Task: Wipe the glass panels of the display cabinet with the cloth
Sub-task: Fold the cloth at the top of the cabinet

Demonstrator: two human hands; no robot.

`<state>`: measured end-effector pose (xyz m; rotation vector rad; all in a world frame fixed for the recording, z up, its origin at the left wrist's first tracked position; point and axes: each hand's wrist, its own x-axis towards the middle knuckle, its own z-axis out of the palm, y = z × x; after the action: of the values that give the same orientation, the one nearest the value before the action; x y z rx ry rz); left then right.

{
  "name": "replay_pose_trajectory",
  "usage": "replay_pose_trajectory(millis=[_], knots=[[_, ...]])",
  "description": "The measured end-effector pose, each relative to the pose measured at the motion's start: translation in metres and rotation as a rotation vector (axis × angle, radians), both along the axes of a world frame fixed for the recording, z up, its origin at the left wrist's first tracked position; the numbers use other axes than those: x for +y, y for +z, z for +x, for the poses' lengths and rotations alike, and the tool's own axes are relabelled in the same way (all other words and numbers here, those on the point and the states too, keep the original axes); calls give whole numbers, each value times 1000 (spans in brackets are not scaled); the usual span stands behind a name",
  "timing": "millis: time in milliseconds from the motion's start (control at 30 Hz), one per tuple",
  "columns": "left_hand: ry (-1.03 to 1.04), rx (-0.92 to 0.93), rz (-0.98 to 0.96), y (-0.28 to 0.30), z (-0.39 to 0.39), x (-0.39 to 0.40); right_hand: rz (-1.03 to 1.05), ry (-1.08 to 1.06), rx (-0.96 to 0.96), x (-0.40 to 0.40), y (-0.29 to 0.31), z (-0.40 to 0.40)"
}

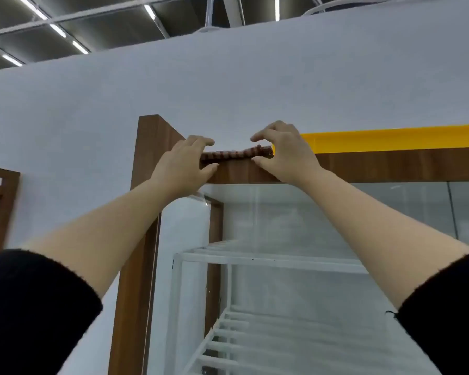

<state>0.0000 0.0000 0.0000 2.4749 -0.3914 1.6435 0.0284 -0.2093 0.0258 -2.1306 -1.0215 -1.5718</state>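
A folded reddish-brown checked cloth (233, 154) lies along the top edge of the display cabinet's wooden frame (390, 166). Both of my arms are raised to it. My left hand (184, 161) cups the cloth's left end, fingers above it and thumb on the wood below, with gaps showing. At the right end, my right hand (284, 152) has its fingers spread and lifted and its thumb at the cloth's lower edge. Neither hand visibly clamps the cloth. The front glass panel (322, 220) is below my hands.
A wood-framed glass door (141, 253) stands at the cabinet's left side. White wire shelves (255, 259) sit behind the glass. A yellow strip (390, 139) runs along the cabinet top on the right. A grey wall (228, 77) rises behind, and another wooden frame (0, 201) is far left.
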Motion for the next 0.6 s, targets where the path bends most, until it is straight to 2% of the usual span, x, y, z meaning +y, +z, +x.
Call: replay_pose_trajectory(millis=[167, 333, 600], knots=[[-70, 39, -25, 0, 23, 3, 4, -140, 32, 4, -1, 19], [-270, -130, -115, -1, 41, 11, 99, -168, 0, 11, 1, 27], [-499, -228, -221, 0, 45, 11, 145, -46, -103, 13, -3, 29]])
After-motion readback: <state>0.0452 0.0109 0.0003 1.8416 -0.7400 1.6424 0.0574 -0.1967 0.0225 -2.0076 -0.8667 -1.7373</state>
